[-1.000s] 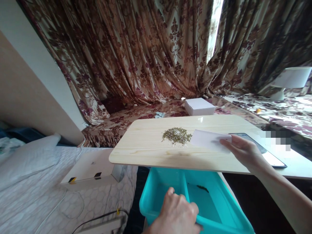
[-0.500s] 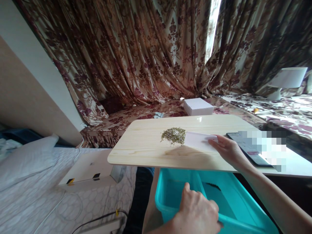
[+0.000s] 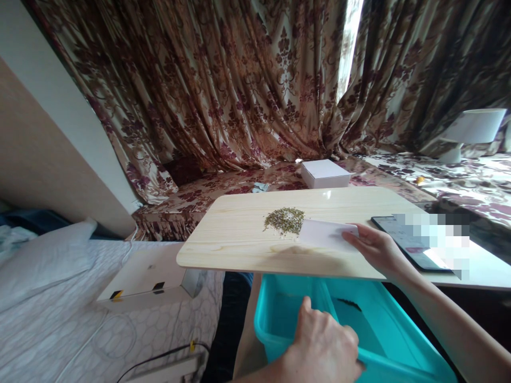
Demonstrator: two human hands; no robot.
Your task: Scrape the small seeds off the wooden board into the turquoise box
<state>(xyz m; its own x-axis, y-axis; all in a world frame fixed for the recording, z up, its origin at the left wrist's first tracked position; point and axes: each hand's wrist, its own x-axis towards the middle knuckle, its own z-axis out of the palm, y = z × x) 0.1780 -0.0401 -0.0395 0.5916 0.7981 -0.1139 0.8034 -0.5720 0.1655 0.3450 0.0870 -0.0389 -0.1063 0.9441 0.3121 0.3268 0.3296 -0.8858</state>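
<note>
Right now, I can see the right hand [image 3: 375,244] reaching in from the lower right of the frame, thumb and fingers pinched on the end of a white card [image 3: 325,234]. From where I watch, the card's far edge meets the right side of a pile of small green grains [image 3: 284,218], with paler bits mixed in, lying at the centre of the frame on a pale wooden tabletop [image 3: 223,239].

At bottom centre I have the left hand [image 3: 327,338], fingers curled over the near edge of a turquoise bin [image 3: 261,319] and gripping it. The bin shows below the tabletop's front edge; a divider [image 3: 330,303] splits it, and a thin dark strip of bits [image 3: 349,304] lies in the right compartment.

Right of centre, a dark-edged tablet [image 3: 393,231] rests on the tabletop, partly pixelated for me. Beyond the tabletop I make out a white box [image 3: 325,175], with patterned curtains [image 3: 219,80] across the top and a lamp [image 3: 485,126] toward the upper right.
</note>
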